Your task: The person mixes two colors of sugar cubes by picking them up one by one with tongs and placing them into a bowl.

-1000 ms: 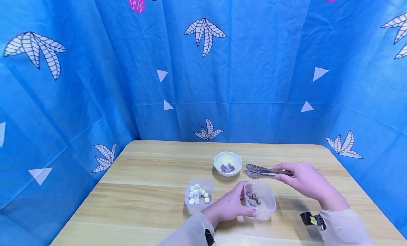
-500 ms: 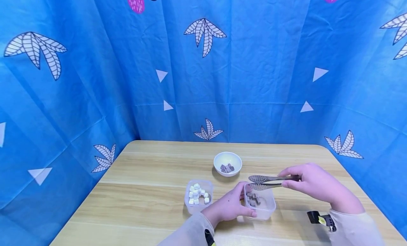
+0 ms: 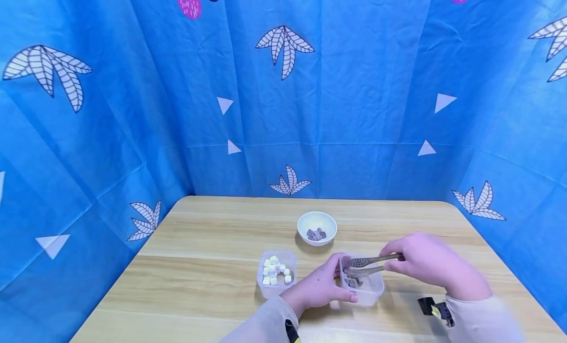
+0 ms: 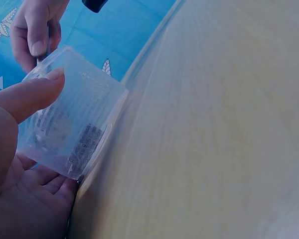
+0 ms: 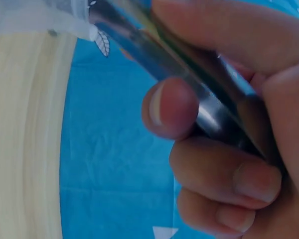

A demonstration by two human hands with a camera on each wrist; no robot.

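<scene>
My left hand (image 3: 320, 285) grips a clear plastic container (image 3: 369, 297) by its left side, thumb in front and fingers behind. Several brownish-grey cubes (image 3: 352, 282) lie inside it. In my right hand (image 3: 423, 262) are metal tongs (image 3: 370, 260) with perforated tips, held between thumb and fingers. The tips reach down into the container among the cubes, their two arms apart; whether a cube is between them I cannot tell. In the right wrist view the fingers curl round the tongs' arms (image 5: 214, 109). The left wrist view has the container (image 4: 74, 114) upright on the table.
Left of my left hand stands a second clear container (image 3: 288, 257) with several white cubes (image 3: 272, 271). Behind both containers is a white bowl (image 3: 317, 218) holding several greyish cubes (image 3: 316, 234). The wooden table (image 3: 212, 234) meets a blue patterned curtain (image 3: 363, 111) at the back.
The tongs moved from beside the bowl, over the container's rim, then down into it with my right hand. My left hand, the containers and the bowl stayed in place.
</scene>
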